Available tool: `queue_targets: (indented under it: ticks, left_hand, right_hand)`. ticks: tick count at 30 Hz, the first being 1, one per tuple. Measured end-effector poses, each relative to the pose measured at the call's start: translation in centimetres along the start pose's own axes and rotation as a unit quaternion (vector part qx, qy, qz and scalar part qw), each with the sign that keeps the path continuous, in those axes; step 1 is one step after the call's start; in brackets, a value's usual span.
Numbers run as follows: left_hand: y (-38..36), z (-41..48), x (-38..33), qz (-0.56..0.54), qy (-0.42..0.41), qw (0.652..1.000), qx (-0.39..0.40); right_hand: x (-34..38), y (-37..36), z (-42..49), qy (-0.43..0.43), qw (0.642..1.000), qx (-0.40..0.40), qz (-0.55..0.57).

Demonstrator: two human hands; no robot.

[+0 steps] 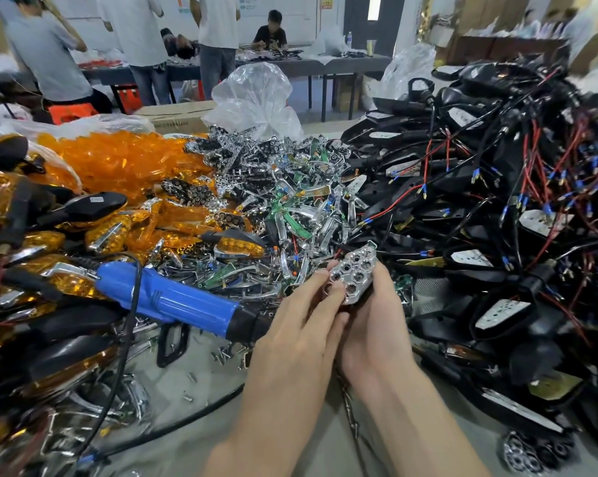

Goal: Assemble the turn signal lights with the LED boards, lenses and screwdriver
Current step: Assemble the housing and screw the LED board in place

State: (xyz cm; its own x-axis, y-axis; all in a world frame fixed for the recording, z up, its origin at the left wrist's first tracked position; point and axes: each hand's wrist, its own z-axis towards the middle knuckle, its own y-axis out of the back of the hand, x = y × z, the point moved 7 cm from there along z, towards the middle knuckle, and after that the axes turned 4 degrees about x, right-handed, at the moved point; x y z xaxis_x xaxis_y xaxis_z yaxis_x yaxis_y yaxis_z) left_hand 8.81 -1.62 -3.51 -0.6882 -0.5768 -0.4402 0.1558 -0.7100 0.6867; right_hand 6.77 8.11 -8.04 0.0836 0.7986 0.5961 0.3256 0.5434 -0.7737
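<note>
Both hands meet over the table's middle around one chrome reflector (354, 277) with several round cups. My right hand (376, 325) cradles it from below and behind. My left hand (301, 325) presses its fingertips on the reflector's lower left end. A dark housing seems to sit under the reflector, mostly hidden by my fingers. The blue electric screwdriver (173, 301) lies on the table just left of my hands, tip toward them. Behind lie heaps of amber lenses (118, 163), chrome reflectors and green LED boards (284, 187), and black wired housings (497, 201).
Finished amber-and-black signals (32, 242) are piled at the left. Loose screws (222, 356) scatter on the table near the screwdriver, whose black cord (173, 421) loops across the front. A clear plastic bag (256, 98) stands behind the heaps. People work at tables in the background.
</note>
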Motion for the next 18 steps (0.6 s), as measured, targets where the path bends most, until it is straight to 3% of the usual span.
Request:
queue_targets:
  ticks: [11,18]
  left_hand:
    - [-0.3,-0.1,0.9,-0.016,-0.032,0.998,0.049]
    - [0.7,0.1,0.9,-0.099,-0.002,0.995,0.003]
  right_hand:
    - [-0.1,0.1,0.3,0.001,1.0,0.023,0.021]
    - [-0.3,0.1,0.3,-0.015,0.999,0.036,0.017]
